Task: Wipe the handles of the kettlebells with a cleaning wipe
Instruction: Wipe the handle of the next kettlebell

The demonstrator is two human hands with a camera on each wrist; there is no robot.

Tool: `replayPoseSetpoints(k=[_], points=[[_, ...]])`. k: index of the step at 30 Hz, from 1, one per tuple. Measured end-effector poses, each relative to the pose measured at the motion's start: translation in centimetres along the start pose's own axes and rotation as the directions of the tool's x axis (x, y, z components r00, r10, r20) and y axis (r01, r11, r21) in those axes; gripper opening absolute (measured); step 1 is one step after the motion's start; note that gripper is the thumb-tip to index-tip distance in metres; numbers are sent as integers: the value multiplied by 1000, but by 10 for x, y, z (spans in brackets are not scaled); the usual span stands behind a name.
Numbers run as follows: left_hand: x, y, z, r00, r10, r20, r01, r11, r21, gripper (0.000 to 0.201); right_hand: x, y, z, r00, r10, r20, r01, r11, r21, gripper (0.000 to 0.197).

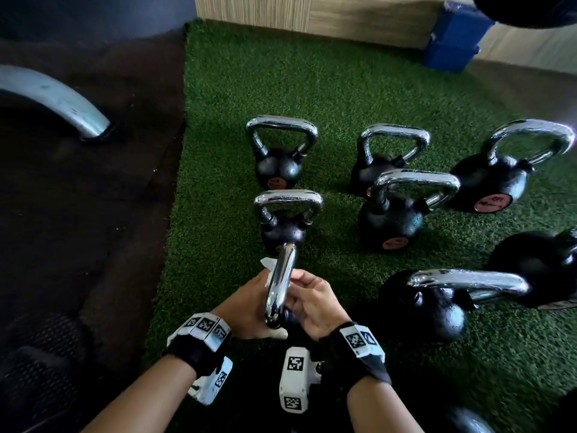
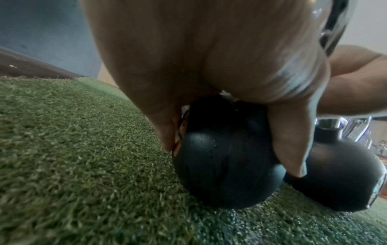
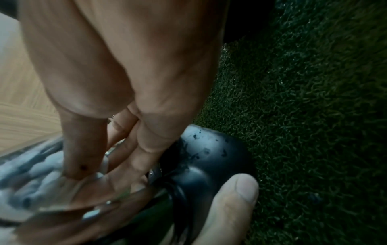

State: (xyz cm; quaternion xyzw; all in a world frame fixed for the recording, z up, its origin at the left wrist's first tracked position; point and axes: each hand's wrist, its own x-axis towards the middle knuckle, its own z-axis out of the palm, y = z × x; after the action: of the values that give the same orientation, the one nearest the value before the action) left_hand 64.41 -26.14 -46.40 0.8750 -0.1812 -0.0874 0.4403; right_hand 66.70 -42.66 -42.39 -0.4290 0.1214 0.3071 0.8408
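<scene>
Both hands [image 1: 249,304] clasp nearest kettlebell handle [image 1: 281,282], wipe [image 1: 269,264] between.

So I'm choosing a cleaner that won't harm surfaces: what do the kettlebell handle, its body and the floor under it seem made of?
Handle: polished, chrome-like metal, mirror reflections.
Body: matte black, possibly coated iron or rubber; can't tell which.
Floor: green artificial turf, visible fibres.

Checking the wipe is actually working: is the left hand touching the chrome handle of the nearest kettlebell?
Touching. The head view shows the left hand pressing the white wipe against the chrome handle.
</scene>
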Motion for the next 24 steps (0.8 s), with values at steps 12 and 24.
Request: replayPoseSetpoints(k=[12, 24], points=[[-1, 6, 3, 995, 103, -20, -103, 995, 10, 121, 5, 0, 0, 879, -374, -296, 253, 891, -377, 14], [-6, 0, 10, 993, 110, -42, -105, 989, 104, 121, 14, -8, 12, 724, -547, -420, 90, 678, -729, 14]])
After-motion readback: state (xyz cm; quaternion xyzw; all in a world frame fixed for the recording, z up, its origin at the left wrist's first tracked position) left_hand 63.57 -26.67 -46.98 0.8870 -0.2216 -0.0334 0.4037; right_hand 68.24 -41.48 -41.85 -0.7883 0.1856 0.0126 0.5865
